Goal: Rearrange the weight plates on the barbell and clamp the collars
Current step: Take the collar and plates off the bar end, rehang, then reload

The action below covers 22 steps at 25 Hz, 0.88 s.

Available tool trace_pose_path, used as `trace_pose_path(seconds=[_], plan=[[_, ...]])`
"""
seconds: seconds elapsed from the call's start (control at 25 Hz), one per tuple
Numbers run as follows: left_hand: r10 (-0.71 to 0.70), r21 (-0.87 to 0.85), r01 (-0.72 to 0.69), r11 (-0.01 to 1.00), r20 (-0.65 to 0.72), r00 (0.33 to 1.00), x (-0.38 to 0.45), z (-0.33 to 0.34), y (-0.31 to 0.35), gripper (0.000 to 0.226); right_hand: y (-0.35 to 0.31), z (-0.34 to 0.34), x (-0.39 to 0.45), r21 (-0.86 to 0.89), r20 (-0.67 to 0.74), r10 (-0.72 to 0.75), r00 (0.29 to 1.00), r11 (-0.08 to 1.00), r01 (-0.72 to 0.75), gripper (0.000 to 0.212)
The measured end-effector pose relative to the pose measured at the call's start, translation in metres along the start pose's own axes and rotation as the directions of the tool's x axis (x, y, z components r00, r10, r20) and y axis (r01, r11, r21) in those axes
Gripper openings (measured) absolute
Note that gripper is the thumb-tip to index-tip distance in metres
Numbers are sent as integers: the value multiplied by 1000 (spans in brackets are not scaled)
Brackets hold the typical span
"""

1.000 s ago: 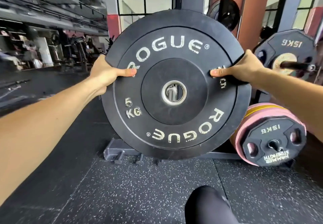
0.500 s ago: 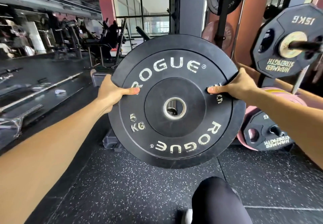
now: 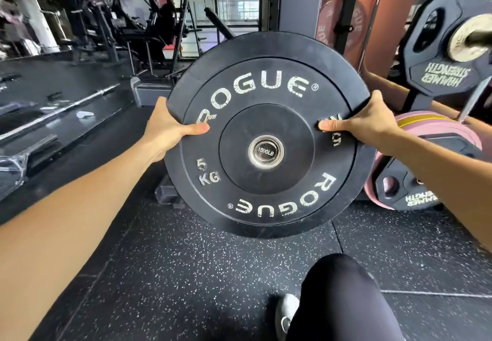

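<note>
Left hand (image 3: pixel 166 130) grips the left edge of the black bumper plate (image 3: pixel 266 134): thumb lies flat across the front face near the "R" of ROGUE, fingers wrap behind the rim and are out of sight. Right hand (image 3: pixel 367 125) grips the right edge the same way, thumb pressed on the face beside the inverted "5", fingers hidden behind the plate. Plate is held upright, face toward the camera, clear of the speckled rubber floor (image 3: pixel 186 274). Markings read ROGUE top and bottom, 5 KG at lower left. Through the steel centre ring (image 3: pixel 266 151) a bar end (image 3: pixel 265 151) stamped "1500LB" shows, lined up with the hole; whether the plate is already on it cannot be told. Lower right, partly behind the right forearm: a pink plate (image 3: pixel 436 130) with a dark Hammer Strength plate (image 3: pixel 407 191) in front of it. Upper right: another dark Hammer Strength plate (image 3: pixel 436 55) on a metal sleeve (image 3: pixel 471 38). Left, on the floor: a bare barbell (image 3: pixel 66 109). Bottom centre: the person's knee in dark legging (image 3: pixel 343 300) and a pale shoe (image 3: pixel 287 311).
</note>
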<state>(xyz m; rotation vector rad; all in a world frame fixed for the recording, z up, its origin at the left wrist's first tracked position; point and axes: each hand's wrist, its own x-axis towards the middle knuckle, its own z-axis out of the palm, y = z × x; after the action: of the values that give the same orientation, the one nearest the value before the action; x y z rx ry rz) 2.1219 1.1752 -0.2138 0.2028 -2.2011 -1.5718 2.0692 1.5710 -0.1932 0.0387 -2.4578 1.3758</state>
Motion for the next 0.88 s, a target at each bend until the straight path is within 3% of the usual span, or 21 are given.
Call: trace_pose_path(seconds=[0.32,0.64,0.88], plan=[[89,-49,-91,995,-35,995,1,1,-16,73,5,3,-7,32,-53,-44,998,998,46,107],[168,-19,-168,986,-29,985,10,3,-14,79,17,8,-16,83,-134,-111,985,989,122,106],[136,-3,-136,991,2,991,47,15,-16,77,18,20,18,64,-117,-88,989,993,96,105]])
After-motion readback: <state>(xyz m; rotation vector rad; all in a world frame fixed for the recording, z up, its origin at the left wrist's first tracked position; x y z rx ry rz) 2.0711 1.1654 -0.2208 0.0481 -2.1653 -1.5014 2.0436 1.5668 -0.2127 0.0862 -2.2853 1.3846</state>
